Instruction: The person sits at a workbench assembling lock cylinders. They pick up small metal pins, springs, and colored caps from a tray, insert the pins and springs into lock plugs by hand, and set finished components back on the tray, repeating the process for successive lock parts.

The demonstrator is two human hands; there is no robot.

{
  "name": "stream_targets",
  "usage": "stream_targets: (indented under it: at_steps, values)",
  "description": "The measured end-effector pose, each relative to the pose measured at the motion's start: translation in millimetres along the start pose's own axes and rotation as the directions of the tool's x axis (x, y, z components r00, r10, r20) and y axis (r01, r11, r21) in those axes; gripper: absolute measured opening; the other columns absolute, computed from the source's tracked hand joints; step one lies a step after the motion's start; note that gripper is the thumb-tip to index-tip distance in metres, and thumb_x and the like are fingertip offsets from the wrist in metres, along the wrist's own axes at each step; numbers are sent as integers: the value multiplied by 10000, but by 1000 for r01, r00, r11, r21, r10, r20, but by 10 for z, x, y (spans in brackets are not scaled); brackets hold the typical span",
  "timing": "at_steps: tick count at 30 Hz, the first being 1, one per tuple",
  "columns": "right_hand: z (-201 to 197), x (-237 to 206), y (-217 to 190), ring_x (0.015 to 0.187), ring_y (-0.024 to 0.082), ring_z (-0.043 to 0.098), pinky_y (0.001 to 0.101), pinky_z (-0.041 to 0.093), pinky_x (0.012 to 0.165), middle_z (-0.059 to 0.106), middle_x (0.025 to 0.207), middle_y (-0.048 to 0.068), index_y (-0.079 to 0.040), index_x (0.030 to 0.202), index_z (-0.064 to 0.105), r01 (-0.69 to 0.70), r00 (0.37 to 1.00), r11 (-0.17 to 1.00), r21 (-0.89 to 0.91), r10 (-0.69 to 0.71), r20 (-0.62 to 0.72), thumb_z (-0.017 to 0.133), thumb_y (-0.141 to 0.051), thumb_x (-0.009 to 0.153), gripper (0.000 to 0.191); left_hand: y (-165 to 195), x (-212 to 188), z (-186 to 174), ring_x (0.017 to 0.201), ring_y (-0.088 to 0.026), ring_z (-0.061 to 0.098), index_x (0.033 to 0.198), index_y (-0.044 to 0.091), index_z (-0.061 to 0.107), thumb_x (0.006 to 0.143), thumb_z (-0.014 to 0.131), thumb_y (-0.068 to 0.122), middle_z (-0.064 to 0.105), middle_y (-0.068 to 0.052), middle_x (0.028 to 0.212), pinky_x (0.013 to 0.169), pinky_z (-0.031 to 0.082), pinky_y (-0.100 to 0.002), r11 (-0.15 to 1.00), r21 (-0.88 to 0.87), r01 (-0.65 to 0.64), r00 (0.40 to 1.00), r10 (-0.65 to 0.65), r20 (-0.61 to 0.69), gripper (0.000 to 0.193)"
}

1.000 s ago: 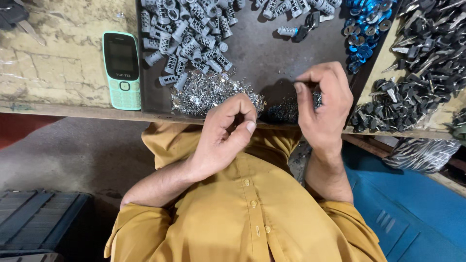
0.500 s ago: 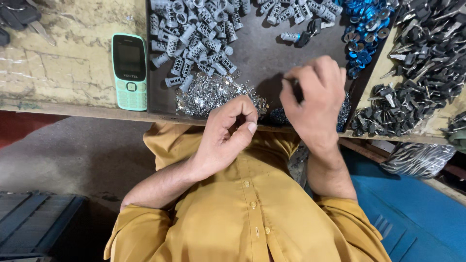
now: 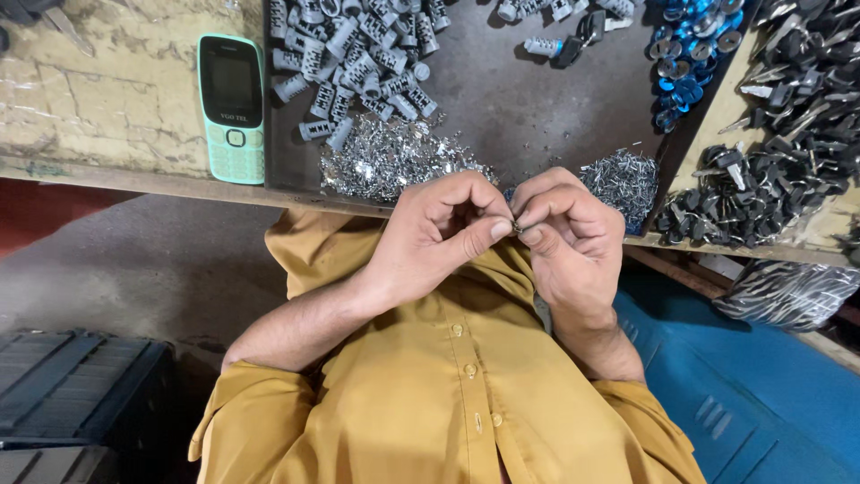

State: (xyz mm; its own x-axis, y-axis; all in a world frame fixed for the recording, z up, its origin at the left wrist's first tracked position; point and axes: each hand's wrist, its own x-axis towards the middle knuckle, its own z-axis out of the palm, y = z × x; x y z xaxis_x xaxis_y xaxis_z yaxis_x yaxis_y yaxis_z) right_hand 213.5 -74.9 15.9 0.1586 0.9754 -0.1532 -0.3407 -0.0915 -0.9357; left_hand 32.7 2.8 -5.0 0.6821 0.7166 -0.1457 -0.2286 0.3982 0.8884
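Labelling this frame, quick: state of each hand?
Left hand: fingers curled shut, pinching a tiny metal part.
Right hand: shut, pinching the same part from the other side.

1. A small assembly workshop, where metal parts lie sorted in heaps.
2. The worktop (image 3: 107, 108) is rough, stained and worn, with a dark metal tray (image 3: 528, 99) set on it.
3. The tray holds ribbed silver cylinders (image 3: 358, 54), a pile of shiny small bits (image 3: 385, 161), a heap of pins (image 3: 623, 179) and blue discs (image 3: 685, 54).
4. Beside the tray lie many dark-headed keys (image 3: 761, 188).
5. A bag of metal blades (image 3: 788, 291) sits below the worktop edge, and a black crate (image 3: 72, 394) stands on the bare concrete floor (image 3: 134, 260).
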Motion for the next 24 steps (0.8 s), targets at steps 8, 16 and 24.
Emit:
stream_targets:
  at_steps: [8,16,24]
  values:
    - [-114,-8,49,939,162,589,266,470,902,617,1030,130,40,1033,656,-40,997,991,126,33,64,749,-29,966,134,1,-16,15,742,9,498,1001,32,662,1019,723,129,620,49,854,631,406,-181,995,102,-18,1000,18,2,116]
    - [-163,-20,29,968,167,585,274,472,917,607,1038,128,37,1053,664,-90,993,974,207,71,97,732,-20,961,128,18,4,21,763,-3,530,1008,29,668,1023,726,117,627,37,882,652,435,-192,991,127,-42,999,40,23,106]
    - [-178,-13,37,961,163,592,266,477,917,610,1035,129,36,1053,661,-97,992,979,178,81,92,712,30,949,116,20,34,7,732,2,513,982,32,670,1014,733,144,630,45,848,621,416,-193,991,133,-19,999,14,37,132]
